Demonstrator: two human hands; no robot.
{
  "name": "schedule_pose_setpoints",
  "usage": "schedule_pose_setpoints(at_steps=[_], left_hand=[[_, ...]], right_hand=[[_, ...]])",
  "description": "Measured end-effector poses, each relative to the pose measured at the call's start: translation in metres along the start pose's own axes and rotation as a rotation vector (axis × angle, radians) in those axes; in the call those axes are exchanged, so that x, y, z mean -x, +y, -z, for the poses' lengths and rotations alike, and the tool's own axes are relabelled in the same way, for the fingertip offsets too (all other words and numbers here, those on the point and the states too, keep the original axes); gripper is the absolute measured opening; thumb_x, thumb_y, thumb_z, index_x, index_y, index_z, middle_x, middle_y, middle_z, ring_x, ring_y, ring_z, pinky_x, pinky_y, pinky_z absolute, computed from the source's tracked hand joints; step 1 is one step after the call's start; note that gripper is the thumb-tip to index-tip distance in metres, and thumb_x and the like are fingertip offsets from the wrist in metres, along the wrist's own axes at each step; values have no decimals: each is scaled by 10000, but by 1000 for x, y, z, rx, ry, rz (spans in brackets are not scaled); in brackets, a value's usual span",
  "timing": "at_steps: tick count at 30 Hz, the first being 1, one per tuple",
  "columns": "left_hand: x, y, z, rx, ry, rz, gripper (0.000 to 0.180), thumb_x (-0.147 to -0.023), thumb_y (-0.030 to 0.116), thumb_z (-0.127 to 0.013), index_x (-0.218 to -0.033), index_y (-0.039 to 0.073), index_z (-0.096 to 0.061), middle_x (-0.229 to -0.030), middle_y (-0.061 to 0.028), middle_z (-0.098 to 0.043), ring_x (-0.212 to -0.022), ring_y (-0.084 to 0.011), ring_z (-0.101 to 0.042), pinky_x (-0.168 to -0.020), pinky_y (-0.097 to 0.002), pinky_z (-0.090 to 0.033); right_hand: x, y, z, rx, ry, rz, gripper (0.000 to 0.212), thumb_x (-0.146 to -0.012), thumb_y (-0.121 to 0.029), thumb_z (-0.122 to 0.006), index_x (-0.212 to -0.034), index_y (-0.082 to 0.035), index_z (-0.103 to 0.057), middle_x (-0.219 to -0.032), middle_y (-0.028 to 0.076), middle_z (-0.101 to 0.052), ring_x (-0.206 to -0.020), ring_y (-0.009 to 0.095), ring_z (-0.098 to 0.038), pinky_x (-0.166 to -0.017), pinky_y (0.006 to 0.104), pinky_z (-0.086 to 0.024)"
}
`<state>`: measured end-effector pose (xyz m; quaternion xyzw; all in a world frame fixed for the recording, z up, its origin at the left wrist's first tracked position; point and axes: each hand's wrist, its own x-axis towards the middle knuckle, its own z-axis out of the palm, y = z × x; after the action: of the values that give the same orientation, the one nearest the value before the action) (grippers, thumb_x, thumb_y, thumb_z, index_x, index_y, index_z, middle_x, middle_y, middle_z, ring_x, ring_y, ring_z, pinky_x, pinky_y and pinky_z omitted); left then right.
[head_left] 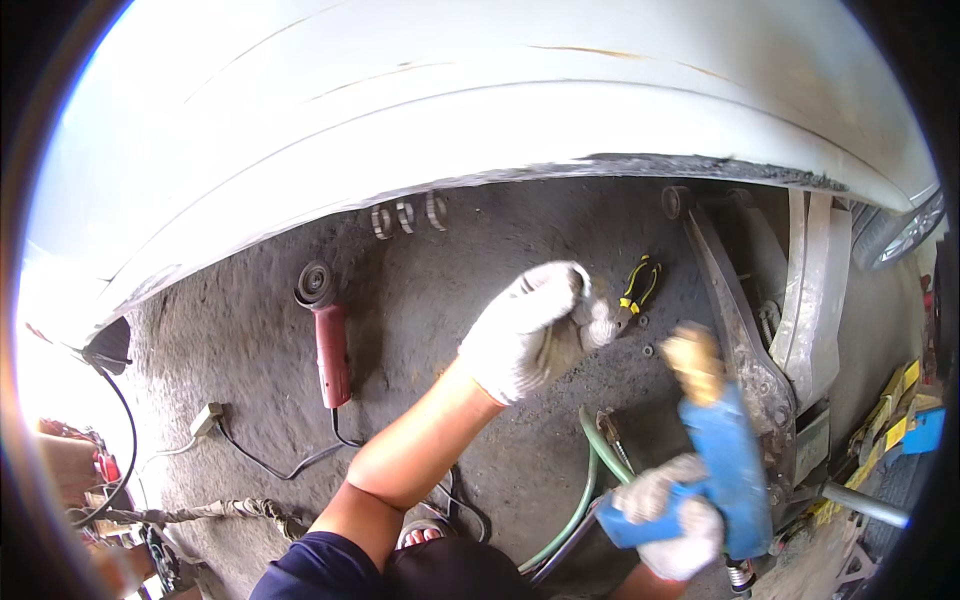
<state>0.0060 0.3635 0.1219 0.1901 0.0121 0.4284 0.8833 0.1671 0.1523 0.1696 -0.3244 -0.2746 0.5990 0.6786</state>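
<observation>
My left hand [540, 330], in a white knit glove, is raised over the floor with its fingers curled together. What they hold, if anything, is hidden. My right hand [672, 515], gloved alike, grips the handle of a blue gun-shaped tool [735, 465]. Its brass-coloured nose points up toward the car, blurred by motion. Just beyond my left fingertips, black-and-yellow pliers [641, 287] lie on the floor. Small washer-like rings [647, 351] lie beside them. Above both hands spans the white car body [450, 100], its lower edge scraped and dark.
A red angle grinder [331, 350] with its cord lies at the left. Several metal rings [405, 217] sit under the car's edge. A metal jack-like frame [740, 310] stands at the right. A green hose [583, 490] runs beside my right hand. A wheel [905, 235] shows at far right.
</observation>
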Motion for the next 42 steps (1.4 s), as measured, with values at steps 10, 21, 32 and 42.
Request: schedule_pose_setpoints(at_steps=[10,21,32,42], left_hand=[[13,54,-13,350,-89,-102,272,-939,142,-664,-1116,-52,-593,-1073,-180,-620,-1016,-291,-613,-933,-423,-544],[0,64,-20,383,-77,-47,331,-898,136,-683,-1110,-87,-561,-987,-160,-579,-933,-243,-589,-888,-372,-544],[-7,62,-16,469,-160,-20,353,-872,150,-707,-1102,-81,-571,-1016,-194,-596,-971,-279,-612,-917,-414,-559],[3,53,-5,529,-195,17,236,-932,142,-662,-1081,-35,-618,-1055,-200,-660,-1009,-314,-656,-930,-466,-570]], right_hand=[[-38,54,-68,725,113,80,309,-952,-114,-605,-1213,44,-558,-845,115,-675,-753,199,-650,-761,378,-543],[-41,63,-101,745,226,194,211,-877,-91,-744,-1067,-8,-704,-1011,138,-736,-931,245,-718,-854,359,-563],[-42,62,-100,906,202,147,325,-914,-114,-693,-1211,7,-639,-1106,149,-709,-974,250,-706,-877,339,-547],[-37,57,-121,600,189,122,320,-951,-121,-636,-1215,53,-587,-935,124,-695,-805,187,-665,-775,335,-539]])
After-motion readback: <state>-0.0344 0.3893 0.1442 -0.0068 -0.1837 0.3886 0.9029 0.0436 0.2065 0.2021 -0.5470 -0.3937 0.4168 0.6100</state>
